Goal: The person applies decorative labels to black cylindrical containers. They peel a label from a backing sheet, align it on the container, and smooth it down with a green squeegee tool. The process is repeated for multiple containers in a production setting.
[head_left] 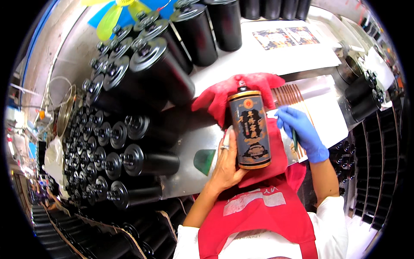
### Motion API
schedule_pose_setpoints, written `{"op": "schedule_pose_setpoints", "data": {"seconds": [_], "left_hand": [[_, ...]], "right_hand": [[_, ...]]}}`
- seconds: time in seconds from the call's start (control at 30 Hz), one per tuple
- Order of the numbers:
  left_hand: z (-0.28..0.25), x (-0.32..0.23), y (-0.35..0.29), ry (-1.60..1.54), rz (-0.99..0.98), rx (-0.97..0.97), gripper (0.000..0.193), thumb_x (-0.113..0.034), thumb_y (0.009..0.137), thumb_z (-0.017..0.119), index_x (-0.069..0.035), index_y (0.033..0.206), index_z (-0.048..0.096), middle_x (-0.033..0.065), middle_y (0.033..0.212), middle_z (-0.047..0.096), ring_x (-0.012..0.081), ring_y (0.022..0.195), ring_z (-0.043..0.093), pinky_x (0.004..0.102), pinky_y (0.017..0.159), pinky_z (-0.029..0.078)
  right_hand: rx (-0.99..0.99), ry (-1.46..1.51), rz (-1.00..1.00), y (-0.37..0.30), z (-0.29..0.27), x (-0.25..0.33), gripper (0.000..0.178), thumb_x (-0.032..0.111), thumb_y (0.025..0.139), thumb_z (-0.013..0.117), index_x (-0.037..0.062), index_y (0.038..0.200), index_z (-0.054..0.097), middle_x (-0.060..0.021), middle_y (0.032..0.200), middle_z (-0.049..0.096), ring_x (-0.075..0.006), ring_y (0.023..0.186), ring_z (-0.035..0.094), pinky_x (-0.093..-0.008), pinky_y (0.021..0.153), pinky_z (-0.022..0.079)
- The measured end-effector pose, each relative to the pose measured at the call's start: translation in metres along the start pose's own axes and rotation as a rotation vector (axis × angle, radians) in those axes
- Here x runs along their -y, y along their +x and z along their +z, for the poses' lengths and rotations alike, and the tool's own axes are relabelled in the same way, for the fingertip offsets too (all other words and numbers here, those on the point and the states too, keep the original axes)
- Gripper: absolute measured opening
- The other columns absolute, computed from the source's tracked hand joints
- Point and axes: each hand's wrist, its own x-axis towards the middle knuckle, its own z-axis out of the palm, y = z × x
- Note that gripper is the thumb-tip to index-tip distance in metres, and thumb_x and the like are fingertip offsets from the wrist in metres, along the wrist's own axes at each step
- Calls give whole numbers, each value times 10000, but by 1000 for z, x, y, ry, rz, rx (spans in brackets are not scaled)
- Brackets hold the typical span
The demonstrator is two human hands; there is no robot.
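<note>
Grey metal worktop (pixel 183 144) in a cluttered workshop, a decorated bottle (pixel 251 129) held over its near edge

The worktop bends across the view, ringed on the left and far sides by many matte black cylindrical bottles (pixel 155 160) with round shoulders and narrow necks, standing close together. More dark shapes fill a black rack (pixel 381 162) at the right rim. Across the far part lies a large white sheet (pixel 220 71), bearing two small printed colour panels (pixel 285 37). The person wears a red apron (pixel 263 222) with white print over a white shirt (pixel 334 220).

A crumpled red cloth (pixel 211 97) lies beyond and around the upper part of the decorated bottle, a black cylinder with gold bands and orange-gold ornament. Its patterned side faces the camera, its neck points away from the person. Beside it, to the right, are copper-brown strips (pixel 290 93) on white paper.

The bare left hand (pixel 226 164) grips the bottle's lower left side, fingers pressed against it, one wearing a ring (pixel 224 147). The blue-gloved right hand (pixel 302 129) is just beside the bottle's right edge, fingers bent and pinching a slim dark green tool (pixel 294 137); whether its tip touches the bottle, I cannot tell. Left of the left hand lies a flat dark green piece (pixel 204 161).
</note>
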Motion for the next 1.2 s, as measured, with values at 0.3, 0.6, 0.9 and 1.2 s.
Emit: {"op": "schedule_pose_setpoints", "data": {"seconds": [0.3,0.6,0.9,1.2], "left_hand": [[-2,-31,-12,378,136,0,1294,-633,645,716,44,1447,-41,364,1467,-12,516,1365,42,508,1109,95],[2,-28,-4,-9,-250,11,1080,-798,803,152,85,1424,198,294,1494,107,402,1400,93,444,1119,93],[-16,17,2,-105,-227,-225,1016,-770,825,195,78,1361,352,201,1500,195,319,1373,235,453,1120,187],[-33,-66,49,736,244,-475,337,-266,927,561,30,1074,627,275,1256,506,392,1138,503,444,974,386]], "right_hand": [[126,-767,-419,99,20,76,350,295,857,596,100,1146,629,-105,867,678,-188,783,639,-306,772,495],[298,-969,-503,113,15,81,310,327,778,577,69,886,712,-150,821,676,-289,791,655,-366,774,500],[317,-582,-657,18,-33,81,373,356,780,615,-14,779,656,-205,719,617,-329,651,590,-395,645,468],[-699,-458,-468,-247,-155,-30,133,161,795,693,30,807,674,-74,627,605,-123,558,580,-251,541,459]]}}
